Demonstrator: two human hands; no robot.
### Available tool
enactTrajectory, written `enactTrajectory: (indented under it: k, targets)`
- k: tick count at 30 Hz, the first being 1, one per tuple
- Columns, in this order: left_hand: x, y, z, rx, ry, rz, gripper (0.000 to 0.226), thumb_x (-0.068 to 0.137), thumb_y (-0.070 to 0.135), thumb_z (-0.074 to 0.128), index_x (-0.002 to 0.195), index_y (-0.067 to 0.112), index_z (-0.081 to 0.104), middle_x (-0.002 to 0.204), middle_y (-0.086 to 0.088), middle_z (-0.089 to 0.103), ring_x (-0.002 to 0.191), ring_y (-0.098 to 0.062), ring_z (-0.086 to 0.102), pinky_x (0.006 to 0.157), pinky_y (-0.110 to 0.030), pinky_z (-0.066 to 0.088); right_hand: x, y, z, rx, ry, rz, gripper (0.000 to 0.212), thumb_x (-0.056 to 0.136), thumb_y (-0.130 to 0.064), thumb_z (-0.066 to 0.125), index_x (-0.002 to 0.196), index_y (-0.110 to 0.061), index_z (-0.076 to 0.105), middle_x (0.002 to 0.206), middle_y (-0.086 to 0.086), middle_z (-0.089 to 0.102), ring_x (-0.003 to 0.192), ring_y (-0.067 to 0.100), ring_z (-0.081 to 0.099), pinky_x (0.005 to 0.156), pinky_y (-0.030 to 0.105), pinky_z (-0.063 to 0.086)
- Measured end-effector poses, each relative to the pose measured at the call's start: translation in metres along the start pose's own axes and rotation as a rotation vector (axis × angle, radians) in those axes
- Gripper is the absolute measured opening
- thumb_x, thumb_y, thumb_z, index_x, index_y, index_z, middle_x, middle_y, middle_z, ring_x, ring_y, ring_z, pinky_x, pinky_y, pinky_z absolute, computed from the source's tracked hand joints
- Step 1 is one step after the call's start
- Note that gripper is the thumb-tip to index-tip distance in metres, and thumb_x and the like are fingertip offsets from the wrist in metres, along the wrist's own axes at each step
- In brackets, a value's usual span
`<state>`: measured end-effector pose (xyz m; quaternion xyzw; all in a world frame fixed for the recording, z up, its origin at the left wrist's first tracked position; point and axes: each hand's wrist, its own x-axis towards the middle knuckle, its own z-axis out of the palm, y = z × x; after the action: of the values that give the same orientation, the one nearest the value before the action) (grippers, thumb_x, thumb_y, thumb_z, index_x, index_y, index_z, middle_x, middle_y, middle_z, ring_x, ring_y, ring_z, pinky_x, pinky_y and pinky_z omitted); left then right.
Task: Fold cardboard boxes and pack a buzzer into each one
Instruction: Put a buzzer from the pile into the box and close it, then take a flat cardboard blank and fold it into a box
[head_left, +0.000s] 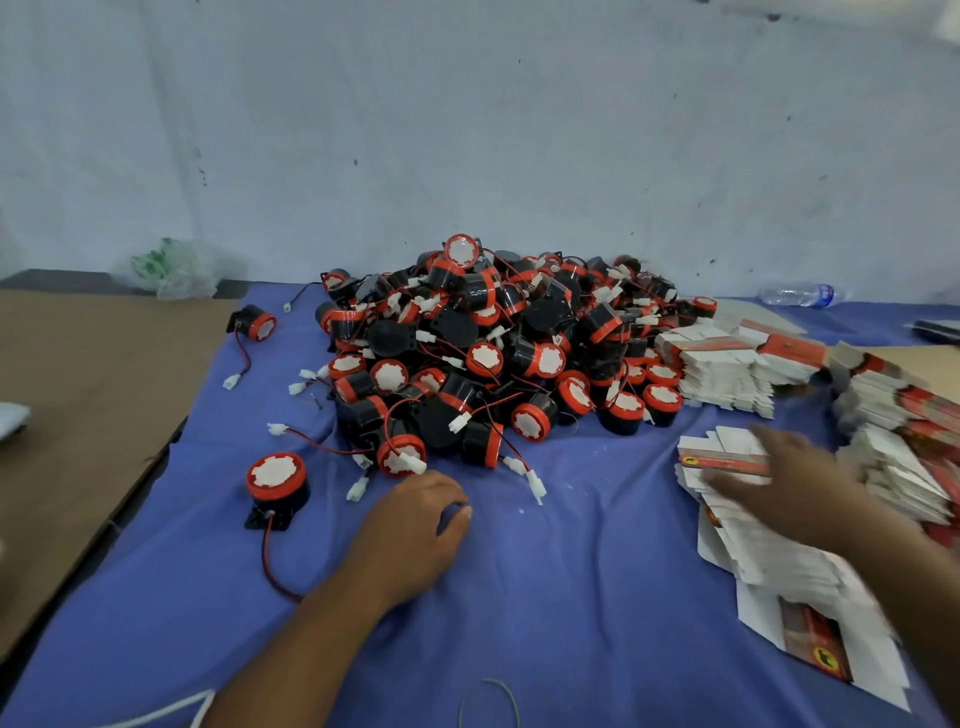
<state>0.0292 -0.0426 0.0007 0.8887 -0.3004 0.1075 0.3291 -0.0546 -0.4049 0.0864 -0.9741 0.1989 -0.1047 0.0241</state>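
Dead centre, a big heap of buzzers (493, 353) is piled on the blue cloth (571, 597), black bodies with red rims, red-and-black wires and white plugs spilling out at the edges. One stray buzzer (275, 483) stands on its own at the near left of the heap, white face up, its wire trailing toward the person. Another stray (255, 322) lies on its side farther back, at the cloth's left edge beside the brown sheet (83, 395). The left hand (415, 525) rests on the cloth just in front of the heap, its fingers (457, 512) loosely curled with the tips down on the fabric and nothing in them. Over on the right, the right hand (779, 478) is blurred and lies across a fanned stack of flat boxes (727, 460). Its fingers (727, 486) are stretched out flat on the top box, not gripping. More flat boxes (722, 369) are stacked against the heap's right side, and further stacks (893, 415) crowd the right edge. At the back, by the pale wall (467, 130), a clear bottle (797, 295) lies on its side, and a crumpled plastic bag (171, 270) sits at the left.
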Motion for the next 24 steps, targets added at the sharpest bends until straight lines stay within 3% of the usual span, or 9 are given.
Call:
enactTrajectory:
  k: [2,6,11,14,16,18,20,22,24]
  targets:
    - [-0.001,-0.001,0.002,-0.001,-0.006,0.002,0.018,0.096,0.025,0.057,0.103,0.013,0.069,0.109,0.005,0.064,0.101,-0.010,0.055,0.089,-0.020,0.042,-0.002,-0.019,0.038,-0.108,-0.162,-0.009,0.073,0.089,-0.071,0.047,0.142,-0.021,0.046,0.141,0.008,0.055,0.124,0.029,0.055,0.100,0.037,0.042]
    - [0.001,-0.005,0.003,-0.033,-0.015,0.008,0.019,0.097,0.029,0.054,0.101,0.017,0.068,0.107,0.009,0.061,0.100,-0.006,0.052,0.090,-0.022,0.042,0.003,-0.026,0.034,-0.296,-0.027,-0.121,0.033,0.102,-0.036,0.043,0.131,-0.028,0.056,0.134,-0.004,0.061,0.122,0.015,0.059,0.097,0.025,0.043]
    - [0.001,-0.004,0.001,-0.062,-0.011,-0.006,0.019,0.097,0.028,0.052,0.098,0.016,0.067,0.104,0.007,0.061,0.098,-0.008,0.053,0.089,-0.024,0.042,-0.015,-0.042,0.032,-0.204,-0.003,-0.023,0.029,0.100,-0.037,0.042,0.118,-0.036,0.065,0.114,-0.012,0.069,0.102,0.007,0.065,0.075,0.020,0.039]
    - [0.001,-0.004,0.002,-0.068,-0.018,-0.015,0.019,0.097,0.026,0.052,0.096,0.014,0.066,0.102,0.005,0.061,0.095,-0.009,0.053,0.088,-0.028,0.043,-0.010,-0.037,0.043,-0.299,0.010,-0.150,0.037,0.106,-0.038,0.035,0.137,-0.032,0.056,0.132,-0.009,0.063,0.117,0.007,0.060,0.088,0.018,0.039]
    - [0.000,-0.004,0.002,-0.072,-0.007,-0.015,0.020,0.098,0.029,0.052,0.102,0.015,0.066,0.107,0.005,0.061,0.099,-0.009,0.054,0.090,-0.028,0.043,-0.013,-0.050,0.029,-0.263,0.062,-0.034,0.033,0.106,-0.038,0.035,0.128,-0.035,0.060,0.122,-0.010,0.068,0.109,0.011,0.064,0.085,0.021,0.043]
    - [0.000,-0.002,0.002,-0.089,0.026,-0.011,0.026,0.100,0.033,0.052,0.117,0.019,0.064,0.117,0.007,0.061,0.107,-0.008,0.054,0.095,-0.021,0.041,-0.021,-0.059,0.018,0.056,0.396,-0.077,0.029,0.104,-0.033,0.042,0.098,-0.026,0.070,0.086,0.003,0.074,0.080,0.030,0.069,0.068,0.035,0.049]
    - [0.000,0.005,-0.001,-0.193,0.094,-0.006,0.032,0.098,0.039,0.053,0.130,0.031,0.055,0.125,0.013,0.058,0.113,-0.002,0.053,0.095,-0.017,0.042,-0.029,-0.082,0.008,0.559,0.641,-0.088,0.038,0.100,-0.038,0.047,0.070,-0.017,0.055,0.056,0.004,0.062,0.059,0.033,0.062,0.054,0.039,0.048]
    - [0.001,0.015,-0.004,-0.338,0.195,0.016,0.039,0.096,0.046,0.055,0.133,0.045,0.044,0.129,0.024,0.052,0.116,0.004,0.051,0.089,-0.014,0.044,-0.037,-0.112,0.006,0.839,0.537,-0.034,0.039,0.098,-0.037,0.056,0.069,-0.012,0.053,0.055,-0.002,0.062,0.058,0.022,0.062,0.053,0.037,0.047]
    - [0.001,0.022,-0.004,-0.377,0.297,0.040,0.055,0.090,0.058,0.056,0.140,0.047,0.038,0.142,0.024,0.040,0.130,-0.001,0.043,0.096,-0.017,0.043,-0.043,-0.138,0.022,1.001,0.352,-0.030,0.031,0.100,-0.026,0.059,0.074,-0.009,0.060,0.062,0.001,0.067,0.062,0.018,0.065,0.058,0.035,0.050]
